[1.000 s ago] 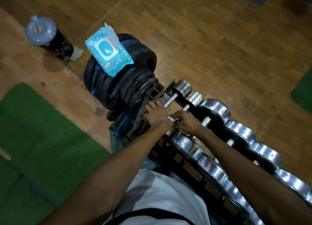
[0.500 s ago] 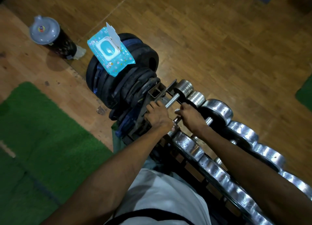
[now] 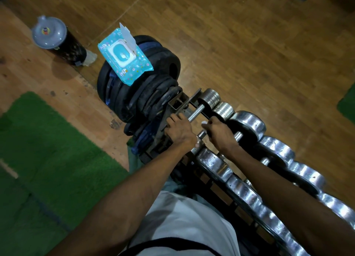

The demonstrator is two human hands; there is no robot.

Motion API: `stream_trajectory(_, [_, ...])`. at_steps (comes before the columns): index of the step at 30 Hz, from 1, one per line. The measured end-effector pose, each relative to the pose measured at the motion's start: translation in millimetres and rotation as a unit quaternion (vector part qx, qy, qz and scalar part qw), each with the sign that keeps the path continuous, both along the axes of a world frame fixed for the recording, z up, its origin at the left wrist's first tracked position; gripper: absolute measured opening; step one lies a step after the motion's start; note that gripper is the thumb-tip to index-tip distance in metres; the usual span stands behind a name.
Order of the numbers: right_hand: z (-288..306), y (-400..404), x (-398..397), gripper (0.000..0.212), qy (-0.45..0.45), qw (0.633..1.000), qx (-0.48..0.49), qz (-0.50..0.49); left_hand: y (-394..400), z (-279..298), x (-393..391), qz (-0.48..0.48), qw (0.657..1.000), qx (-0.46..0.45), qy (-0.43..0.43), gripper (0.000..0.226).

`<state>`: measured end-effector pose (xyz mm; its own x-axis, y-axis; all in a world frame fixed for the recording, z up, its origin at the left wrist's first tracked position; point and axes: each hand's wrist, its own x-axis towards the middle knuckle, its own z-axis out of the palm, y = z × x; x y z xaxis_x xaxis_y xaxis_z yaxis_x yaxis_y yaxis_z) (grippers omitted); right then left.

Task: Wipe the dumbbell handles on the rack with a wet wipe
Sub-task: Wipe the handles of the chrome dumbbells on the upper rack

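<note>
- A person leans over a dumbbell rack (image 3: pixel 215 186), both bare arms reaching down to its far end.
- The left hand (image 3: pixel 179 130) is closed, its fingers curled over the near end of the first dumbbell, beside the rack's metal frame.
- The first dumbbell's handle (image 3: pixel 196 112) runs away from the left hand's fingers, bare and shiny, to a small round metal weight.
- The right hand (image 3: pixel 221 132) is just to the right of the left hand, closed around the handle of the second dumbbell (image 3: pixel 201 135).
- A small white piece of wet wipe (image 3: pixel 204 122) pokes out past the right hand's fingertips, pinched against that handle.
- Larger chrome dumbbells (image 3: pixel 247 124) line the rack to the right of the right hand and back under the right forearm.
- Beyond the left hand stands a stack of black weight plates (image 3: pixel 146 94).
- On top of the plates lies a blue pack of wet wipes (image 3: pixel 124 61) with its lid flipped open.
- Further left of the pack, a dark bottle with a grey lid (image 3: pixel 55 38) stands on the wooden floor (image 3: pixel 249 44).
- A green mat (image 3: pixel 48 150) lies on the floor left of the left arm.
</note>
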<state>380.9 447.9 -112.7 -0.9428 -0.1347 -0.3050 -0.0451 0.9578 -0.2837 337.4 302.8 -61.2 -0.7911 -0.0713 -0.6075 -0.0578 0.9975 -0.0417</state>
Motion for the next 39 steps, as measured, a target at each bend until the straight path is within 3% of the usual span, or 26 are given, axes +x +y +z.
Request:
stream_trajectory(3, [3,4,-4,0.040,0.037,0.994,0.081,-0.057,-2,0,1,0.005,1.000,0.012,-0.002,0.105])
stream_trajectory(5, [3,-1,-2,0.040,0.052,0.990,0.076,-0.105,-3,0,1,0.007,1.000,0.019,-0.005,0.105])
stream_trajectory(8, [-1,-17,0,0.013,0.053,0.971,0.014,-0.234,-3,0,1,0.006,1.000,0.022,-0.008,0.106])
stream_trajectory(13, [-12,-26,4,0.020,0.069,0.878,-0.154,-0.448,-4,0,1,0.007,1.000,0.023,0.003,0.098])
stream_trajectory(17, [-9,-35,10,0.026,0.054,0.840,-0.237,-0.486,-2,-2,0,0.005,1.000,0.018,0.015,0.092])
stream_trajectory(20, [-8,-38,5,0.020,0.080,0.831,-0.209,-0.509,-2,-3,0,0.001,1.000,0.017,0.018,0.087])
stream_trajectory(24, [-9,-31,-5,0.021,0.104,0.770,-0.180,-0.603,-4,-2,1,-0.002,1.000,0.016,0.010,0.089])
stream_trajectory(29, [-14,-28,-9,0.016,0.066,0.727,-0.189,-0.657,-5,-1,2,-0.004,1.000,0.022,0.002,0.093])
stream_trajectory(39, [-37,-10,-21,0.020,-0.054,0.618,-0.344,-0.705,-2,-8,-3,-0.010,1.000,0.007,0.010,0.093])
